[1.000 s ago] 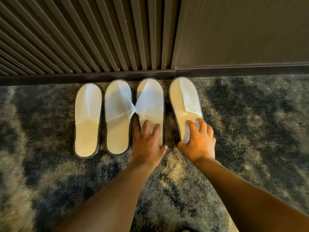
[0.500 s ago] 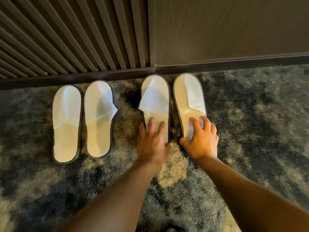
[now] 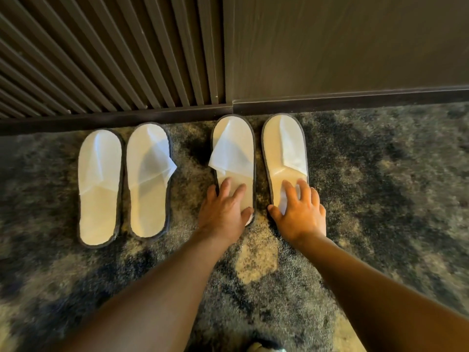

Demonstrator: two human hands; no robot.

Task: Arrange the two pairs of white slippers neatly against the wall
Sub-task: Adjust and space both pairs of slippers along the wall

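Two pairs of white slippers with dark trim lie toes-to-wall on the carpet. The left pair, one slipper (image 3: 99, 189) beside the other (image 3: 148, 184), lies untouched, a little back from the baseboard (image 3: 127, 120). The right pair sits with its toes against the baseboard. My left hand (image 3: 224, 212) lies flat, fingers spread, on the heel of its left slipper (image 3: 234, 148), whose upper flap sticks out to the left. My right hand (image 3: 299, 214) lies flat on the heel of its right slipper (image 3: 281, 151). A strip of carpet separates the two pairs.
A dark slatted wall panel (image 3: 101, 59) stands behind the left pair and a flat dark panel (image 3: 342, 47) behind the right. Mottled grey and tan carpet (image 3: 380, 199) stretches to the right and towards me. A small pale object (image 3: 261, 348) shows at the bottom edge.
The right pair has slid to the right under my hands, away from the left pair, opening a gap where the uppers overlapped. Since half a second ago little has moved.
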